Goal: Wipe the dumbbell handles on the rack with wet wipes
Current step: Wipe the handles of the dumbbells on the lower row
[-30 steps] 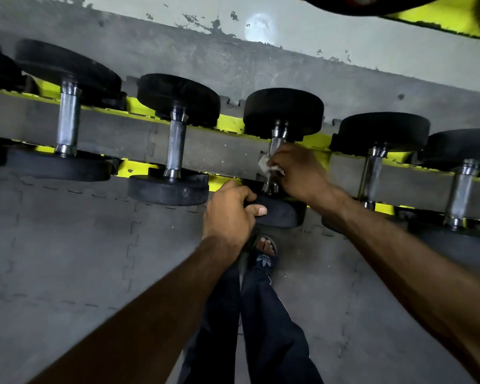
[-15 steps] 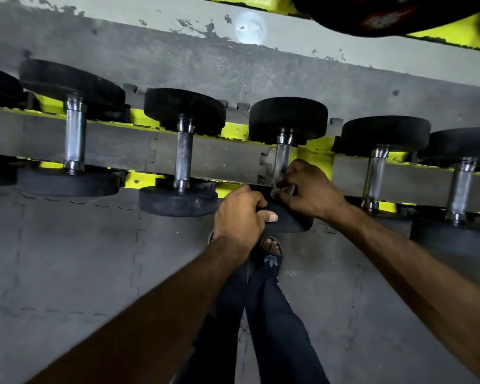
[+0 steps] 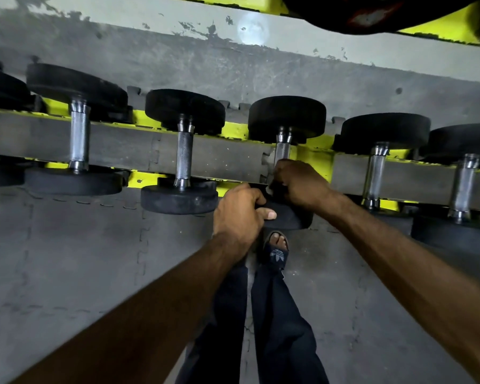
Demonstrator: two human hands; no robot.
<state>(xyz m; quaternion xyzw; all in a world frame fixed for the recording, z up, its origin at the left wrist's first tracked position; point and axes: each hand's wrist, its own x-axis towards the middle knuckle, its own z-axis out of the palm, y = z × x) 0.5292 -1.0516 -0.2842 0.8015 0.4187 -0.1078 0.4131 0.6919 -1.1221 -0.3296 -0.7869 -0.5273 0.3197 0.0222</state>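
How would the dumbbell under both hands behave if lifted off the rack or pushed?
Probably heavy for its size: the dumbbell has thick black ends on a metal handle. Its round ends would likely roll on a flat surface. The knurled handle should not slip; the right hand grips it, the left hand the near end.

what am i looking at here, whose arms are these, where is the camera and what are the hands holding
There is no machine here. These are a person's own two arms, filmed by one camera worn on the head and looking down. Several dumbbells lie in a row across a yellow rack, above grey floor mats. A sandalled foot shows below. The left hand grips the near weight of the middle dumbbell. The right hand is curled round the lower end of its metal handle. Any wipe is hidden inside that grip.
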